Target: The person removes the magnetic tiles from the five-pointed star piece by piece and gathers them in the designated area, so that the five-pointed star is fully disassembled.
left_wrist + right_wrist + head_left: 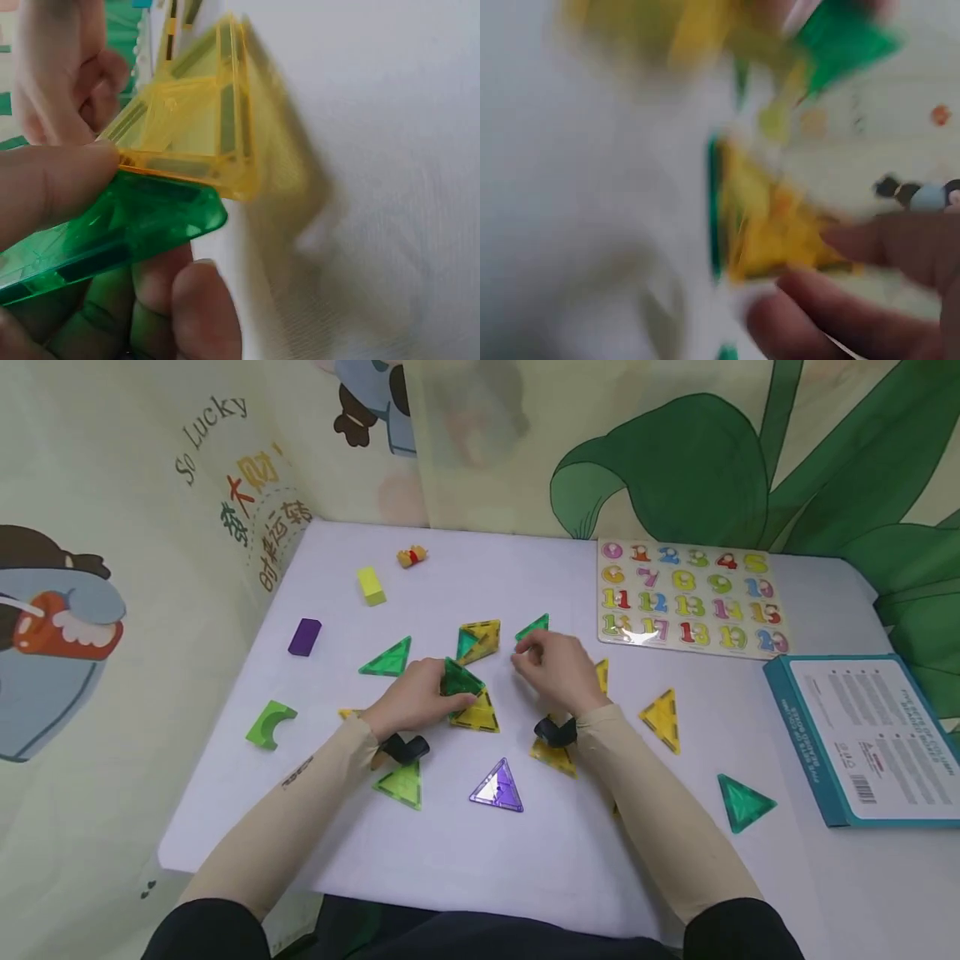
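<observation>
A: Left hand (416, 697) is pinching the green triangle tile (459, 679), thumb on top, fingers curled under. The tile sits tilted against the yellow triangle tile (477, 714), just left of the right hand (558, 670) on the white table (465, 852).

B: Right hand's grip?

A: Cannot tell. In the head view its fingertips are bunched just below a small green triangle (533, 627), and contact isn't visible. The right wrist view is motion-blurred, showing only smears of yellow and green.

B: Handling?

A: My guess is light, rigid plastic with glossy faces, so slippery if gripped flat. The frames look sturdy, not fragile. Best hold is on the thick edge near a corner, as the left hand does, which keeps the mating edge free.

B: What does the left wrist view add?

A: The joint: the green triangle tile (112, 232) meets the yellow triangle tile (199, 139) edge to edge at an angle, touching. The head view hides that behind the knuckles. Only the head view gives the layout: a yellow-green assembly (477, 642) just beyond the left hand, a purple triangle (497, 787) nearer the person, and the number puzzle board (686, 597) far right of it.
</observation>
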Tool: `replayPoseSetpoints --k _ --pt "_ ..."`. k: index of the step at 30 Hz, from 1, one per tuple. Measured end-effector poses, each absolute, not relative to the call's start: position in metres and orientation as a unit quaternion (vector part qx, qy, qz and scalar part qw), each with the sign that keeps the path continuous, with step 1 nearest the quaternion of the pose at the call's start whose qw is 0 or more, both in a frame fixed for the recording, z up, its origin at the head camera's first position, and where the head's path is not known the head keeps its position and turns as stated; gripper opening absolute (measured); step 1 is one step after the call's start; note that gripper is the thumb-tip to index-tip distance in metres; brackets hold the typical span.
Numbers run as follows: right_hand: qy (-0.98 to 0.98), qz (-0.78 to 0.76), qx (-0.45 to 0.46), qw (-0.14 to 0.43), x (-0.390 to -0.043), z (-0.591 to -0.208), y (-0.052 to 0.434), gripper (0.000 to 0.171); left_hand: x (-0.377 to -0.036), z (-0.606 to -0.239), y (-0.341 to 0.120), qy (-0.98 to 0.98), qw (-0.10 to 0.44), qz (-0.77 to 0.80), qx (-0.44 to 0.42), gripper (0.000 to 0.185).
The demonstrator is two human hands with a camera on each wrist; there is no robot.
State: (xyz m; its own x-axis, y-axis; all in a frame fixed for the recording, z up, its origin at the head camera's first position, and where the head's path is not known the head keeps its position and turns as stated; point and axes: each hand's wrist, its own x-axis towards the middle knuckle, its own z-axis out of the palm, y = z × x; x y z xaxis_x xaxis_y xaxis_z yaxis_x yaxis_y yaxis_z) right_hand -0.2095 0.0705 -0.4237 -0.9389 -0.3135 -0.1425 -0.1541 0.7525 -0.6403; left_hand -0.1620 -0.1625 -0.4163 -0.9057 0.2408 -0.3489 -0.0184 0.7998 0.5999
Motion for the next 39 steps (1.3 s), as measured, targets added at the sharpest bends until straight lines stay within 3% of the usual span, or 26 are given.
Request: replayPoseSetpoints --k 3,5,13,18,24,32,39 --pt "0.879 -0.369 -0.22 0.206 -0.195 -0.422 0.063 0.027 -0.16 -0.412 -0.166 0.923 0.194 0.328 0.055 0.044" --pt "0.863 -0.37 -0.254 0.23 -0.188 -0.423 0.058 0.024 -0.158 -0.41 -0.167 0.922 0.188 0.335 0.056 0.044" --pt "0.887 -0.339 -0.237 0.207 -0.178 -0.429 0.05 0.017 -0.149 -0.399 -0.201 0.917 0.204 0.341 0.025 0.039" --pt "0.896 -0.318 -0.227 0.211 -0.178 -0.429 0.05 0.019 -0.144 -0.387 -0.251 0.937 0.17 0.306 -0.02 0.038" --pt "0.901 -0.304 -0.213 0.224 -0.177 -0.429 0.05 0.021 -0.145 -0.391 -0.291 0.96 0.141 0.227 -0.086 0.056" --pt "0.913 -0.284 -0.186 0.225 -0.18 -0.428 0.053 0.026 -0.156 -0.402 -0.303 0.977 0.147 0.138 -0.075 0.047" --pt "0.917 -0.285 -0.167 0.224 -0.181 -0.431 0.051 0.033 -0.156 -0.407 -0.299 0.984 0.117 0.112 -0.072 0.038"
